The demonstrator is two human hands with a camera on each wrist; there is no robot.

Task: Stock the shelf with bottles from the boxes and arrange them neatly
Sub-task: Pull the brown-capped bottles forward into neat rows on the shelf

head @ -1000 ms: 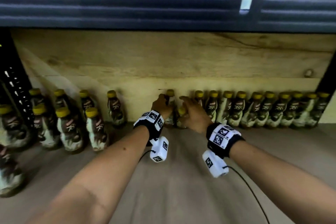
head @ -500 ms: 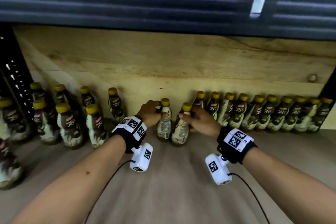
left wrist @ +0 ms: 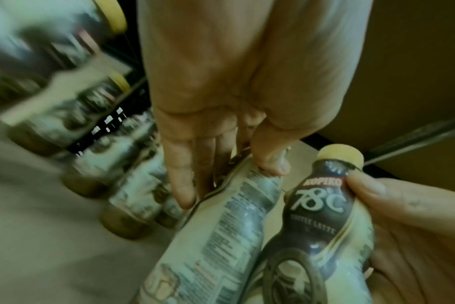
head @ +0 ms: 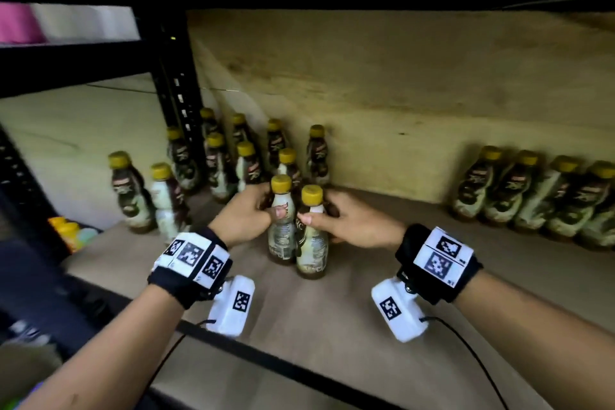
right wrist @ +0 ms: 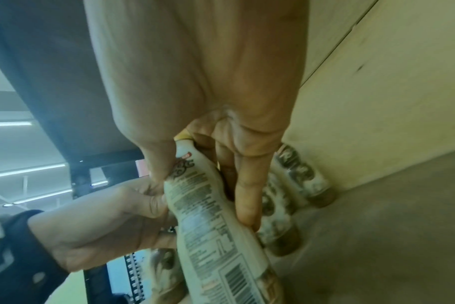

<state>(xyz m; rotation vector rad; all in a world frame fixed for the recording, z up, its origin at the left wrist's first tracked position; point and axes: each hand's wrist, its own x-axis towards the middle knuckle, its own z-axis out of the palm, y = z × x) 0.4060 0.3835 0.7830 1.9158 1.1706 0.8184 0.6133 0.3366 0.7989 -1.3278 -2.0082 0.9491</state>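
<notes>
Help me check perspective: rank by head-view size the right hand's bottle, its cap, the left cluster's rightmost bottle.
1. Right hand's bottle
2. Left cluster's rightmost bottle, likely smaller just because it is farther back
3. Cap

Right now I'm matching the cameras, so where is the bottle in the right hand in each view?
Head: right-hand bottle, centre, the nearer of the two held.
Left wrist: bottle lower right, front label showing.
Right wrist: bottle lower centre, barcode side showing.
Shared landmark: the left hand, directly beside it.
</notes>
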